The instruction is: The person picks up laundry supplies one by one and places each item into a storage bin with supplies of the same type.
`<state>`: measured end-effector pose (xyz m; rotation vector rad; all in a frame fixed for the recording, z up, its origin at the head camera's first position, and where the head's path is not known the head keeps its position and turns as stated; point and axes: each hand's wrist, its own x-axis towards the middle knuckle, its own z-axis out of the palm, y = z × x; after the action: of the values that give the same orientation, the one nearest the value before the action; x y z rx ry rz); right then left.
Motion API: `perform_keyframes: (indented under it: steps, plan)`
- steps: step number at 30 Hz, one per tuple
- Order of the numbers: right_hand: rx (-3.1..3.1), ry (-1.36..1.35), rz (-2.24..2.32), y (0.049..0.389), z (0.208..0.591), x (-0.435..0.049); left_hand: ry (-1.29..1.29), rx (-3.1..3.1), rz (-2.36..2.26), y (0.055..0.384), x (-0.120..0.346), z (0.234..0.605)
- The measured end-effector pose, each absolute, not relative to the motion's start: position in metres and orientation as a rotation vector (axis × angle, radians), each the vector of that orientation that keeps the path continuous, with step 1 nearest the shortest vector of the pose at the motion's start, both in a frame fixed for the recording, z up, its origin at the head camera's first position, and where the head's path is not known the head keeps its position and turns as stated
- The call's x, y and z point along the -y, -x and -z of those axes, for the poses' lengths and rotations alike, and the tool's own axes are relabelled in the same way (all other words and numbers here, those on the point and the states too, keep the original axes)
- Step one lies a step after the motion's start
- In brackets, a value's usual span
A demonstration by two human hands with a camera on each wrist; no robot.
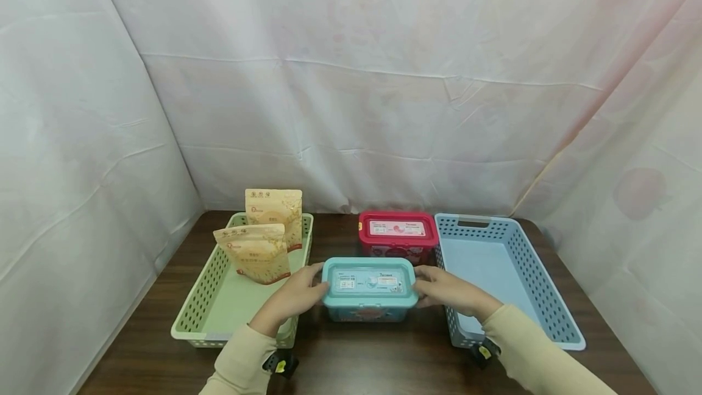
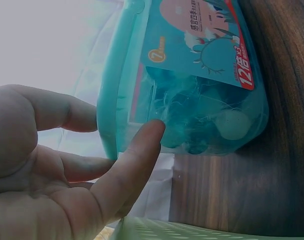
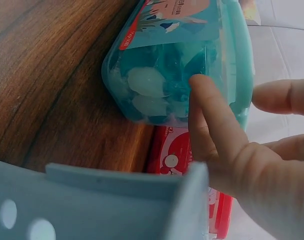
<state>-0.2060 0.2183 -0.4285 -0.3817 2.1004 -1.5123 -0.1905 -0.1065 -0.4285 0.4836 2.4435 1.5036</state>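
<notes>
White sheets (image 1: pixel 351 120): hang wrinkled at the back and on both sides
Brown table (image 1: pixel 351 364): wood-grained, bearing baskets and tubs
Blue basket (image 1: pixel 493 255): to the right, longer side running away from the person
Green basket (image 1: pixel 233 303): to the left, also reaching away from the person
Teal tub (image 1: pixel 366 314): between the two baskets, in front of the red tub (image 1: pixel 404 250); long axis runs left to right, short ends toward the baskets; lid (image 1: pixel 368 284) upward, its lettering the right way up for the person; whether the base rests on the wood or is slightly raised, I cannot tell
Red tub: just beside the blue basket's far left corner, lid up, long axis also roughly left to right
Back pouch (image 1: pixel 274 207): gold, upright at the far end of the green basket
Front pouch (image 1: pixel 256 253): gold, tilted, before the back one
Left hand (image 1: pixel 296 293): grips the teal tub's left end, fingertips against the wall and at the lid's rim
Right hand (image 1: pixel 451 289): grips the opposite end likewise, one fingertip on the wall
White capsules (image 3: pixel 146 81): visible through the teal tub's clear wall, among teal ones
</notes>
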Motion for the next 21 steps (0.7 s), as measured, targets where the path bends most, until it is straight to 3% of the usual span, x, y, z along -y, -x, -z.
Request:
perform_keyframes:
  steps: [21]
  plan:
    - [-2.070,0.423,1.563,0.206,0.425,-0.229,-0.363,-2.196,-1.735,0.198,0.114,0.429]
